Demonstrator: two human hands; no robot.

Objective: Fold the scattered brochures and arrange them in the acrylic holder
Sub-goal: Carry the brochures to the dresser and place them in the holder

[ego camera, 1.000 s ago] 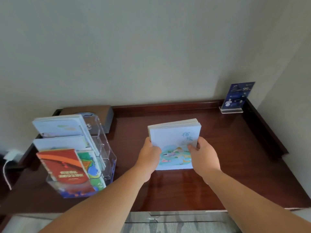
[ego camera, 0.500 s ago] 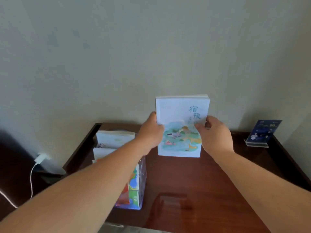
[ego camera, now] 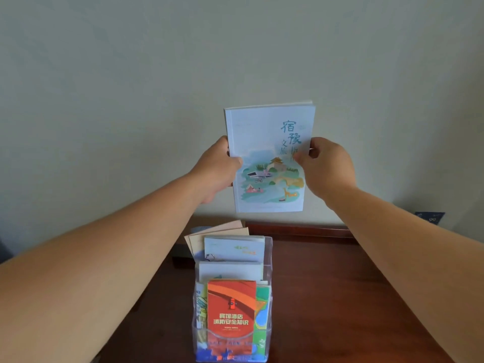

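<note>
Both hands, left [ego camera: 218, 169] and right [ego camera: 324, 170], are gripping the brochure [ego camera: 269, 158] by its side edges, upright, above and behind the holder [ego camera: 268, 260]. Risk: it is looking wider than the filled tiers, so it may jam or tip the holder.

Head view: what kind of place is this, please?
Probably a hotel room or lobby: the red brochure is titled hotel fire safety; it stands in an acrylic holder on a wooden desk.
</note>
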